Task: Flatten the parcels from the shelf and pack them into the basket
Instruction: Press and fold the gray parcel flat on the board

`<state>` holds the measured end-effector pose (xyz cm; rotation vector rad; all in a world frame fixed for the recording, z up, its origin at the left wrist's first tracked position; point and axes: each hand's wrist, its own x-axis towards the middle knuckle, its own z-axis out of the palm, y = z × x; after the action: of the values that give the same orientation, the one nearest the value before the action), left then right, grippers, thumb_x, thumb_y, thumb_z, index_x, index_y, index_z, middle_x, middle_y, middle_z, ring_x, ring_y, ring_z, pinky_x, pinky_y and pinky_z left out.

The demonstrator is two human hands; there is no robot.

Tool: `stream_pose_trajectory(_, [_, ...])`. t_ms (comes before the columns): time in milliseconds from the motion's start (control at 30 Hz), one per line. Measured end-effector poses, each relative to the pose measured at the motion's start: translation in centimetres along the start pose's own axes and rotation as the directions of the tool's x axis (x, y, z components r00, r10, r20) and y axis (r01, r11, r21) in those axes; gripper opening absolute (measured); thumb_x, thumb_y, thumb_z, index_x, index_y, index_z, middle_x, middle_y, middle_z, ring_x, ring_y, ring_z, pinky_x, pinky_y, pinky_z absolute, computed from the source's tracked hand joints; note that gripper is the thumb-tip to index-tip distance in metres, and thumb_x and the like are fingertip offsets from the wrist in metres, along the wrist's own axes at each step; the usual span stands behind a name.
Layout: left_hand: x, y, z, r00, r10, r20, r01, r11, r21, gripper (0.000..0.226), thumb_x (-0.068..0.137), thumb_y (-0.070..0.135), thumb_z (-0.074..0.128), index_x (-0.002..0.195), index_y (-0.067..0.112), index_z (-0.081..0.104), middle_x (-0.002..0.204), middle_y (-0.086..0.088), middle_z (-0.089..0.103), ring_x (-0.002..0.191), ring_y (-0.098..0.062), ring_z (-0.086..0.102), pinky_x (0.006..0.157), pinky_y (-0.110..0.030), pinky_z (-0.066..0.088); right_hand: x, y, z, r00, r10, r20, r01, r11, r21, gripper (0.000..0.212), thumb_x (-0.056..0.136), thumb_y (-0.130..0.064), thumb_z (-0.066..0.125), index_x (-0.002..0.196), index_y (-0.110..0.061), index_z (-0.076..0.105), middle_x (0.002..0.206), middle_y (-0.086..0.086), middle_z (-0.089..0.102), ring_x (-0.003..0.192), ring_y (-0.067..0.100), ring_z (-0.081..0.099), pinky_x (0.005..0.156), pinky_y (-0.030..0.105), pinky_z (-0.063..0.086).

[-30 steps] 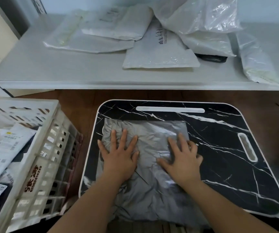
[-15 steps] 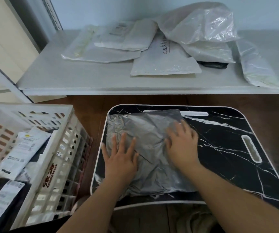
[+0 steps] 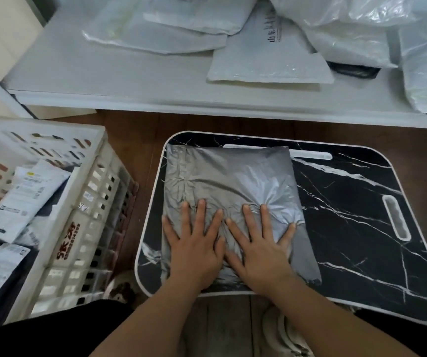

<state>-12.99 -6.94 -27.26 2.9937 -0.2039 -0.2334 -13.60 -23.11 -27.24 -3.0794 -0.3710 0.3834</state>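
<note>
Fingers of the left hand [image 3: 196, 249] and right hand [image 3: 260, 249] are spread flat, side by side, pressing the lower half of the parcel [image 3: 229, 185]. The parcel is a wrinkled grey plastic bag, long axis running from frame bottom toward frame top, on the left part of the tray [image 3: 356, 228]: black, marble-veined, rounded corners. At left stands the basket [image 3: 86, 202], white slotted plastic; the shelf [image 3: 130, 81] spans the top.

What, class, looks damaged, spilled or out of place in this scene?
Nothing stands out. Both hands, left and right, press flat on the wrinkled grey plastic parcel lying on the black marble-patterned board; wrinkles are expected.
</note>
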Motion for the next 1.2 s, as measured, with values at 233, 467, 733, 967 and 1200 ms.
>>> stream_pose_trajectory(233, [0.7,-0.1,-1.1,0.993,-0.001,0.115,0.001,1.000,0.006,0.058,0.097,0.053,0.021,0.150,0.044,0.000,0.161,0.001,-0.011,0.147,-0.033,-0.014,0.108,-0.069,-0.009,0.2,0.1,-1.8,0.992,-0.005,0.127,-0.002,0.998,0.059,0.071,0.081,-0.079,0.004,0.142,-0.052,-0.020,0.151,-0.009,-0.041,0.136,0.024,-0.043,0.098,0.074,-0.019])
stream_pose_trajectory(467, [-0.3,-3.0,-6.5,0.964,-0.247,0.102,0.266,0.924,-0.275,0.074,0.088,0.049,0.054,0.151,0.031,0.019,0.159,-0.004,0.012,0.141,-0.031,0.016,0.111,-0.045,0.025,-1.8,3.2,-4.1,0.995,0.064,0.076,-0.076,0.985,0.158,0.127,0.050,-0.085,-0.034,0.154,-0.030,0.012,0.162,0.000,-0.008,0.148,0.019,-0.012,0.119,0.041,-0.003])
stream_pose_trajectory(733, [-0.1,-4.2,-9.8,0.717,-0.463,0.521,0.639,0.139,-0.757,0.017,0.081,0.003,0.070,0.097,0.001,0.064,0.097,-0.019,0.066,0.082,-0.031,0.064,0.074,-0.039,0.055,-3.2,1.2,-8.2,0.957,-0.175,0.231,0.121,0.966,0.230,0.133,0.048,-0.096,0.036,0.148,-0.029,-0.022,0.146,-0.011,-0.039,0.143,0.013,-0.027,0.120,0.041,-0.007])
stream_pose_trajectory(967, [-0.6,-3.8,-17.3,0.862,-0.283,0.420,0.387,-0.169,-0.907,0.014,0.093,0.001,0.056,0.103,0.007,0.063,0.073,-0.005,0.069,0.051,-0.009,0.063,0.051,-0.023,0.056,-3.0,-2.5,-9.4,0.956,0.021,-0.292,0.114,0.891,0.438,0.058,0.082,0.003,0.060,0.132,-0.027,0.056,0.124,0.007,0.064,0.113,0.025,0.059,0.093,0.027,0.044])
stream_pose_trajectory(1200, [-3.0,-8.1,-21.7,0.889,-0.347,0.297,0.284,-0.088,-0.955,0.050,0.092,0.032,0.064,0.135,0.014,0.047,0.111,-0.001,0.064,0.100,-0.018,0.066,0.087,-0.033,0.056,-0.2,-4.1,-18.8,0.885,0.289,-0.365,0.094,0.657,0.748,0.025,0.094,-0.001,0.052,0.109,-0.014,0.067,0.075,0.002,0.059,0.073,0.024,0.056,0.061,0.029,0.037])
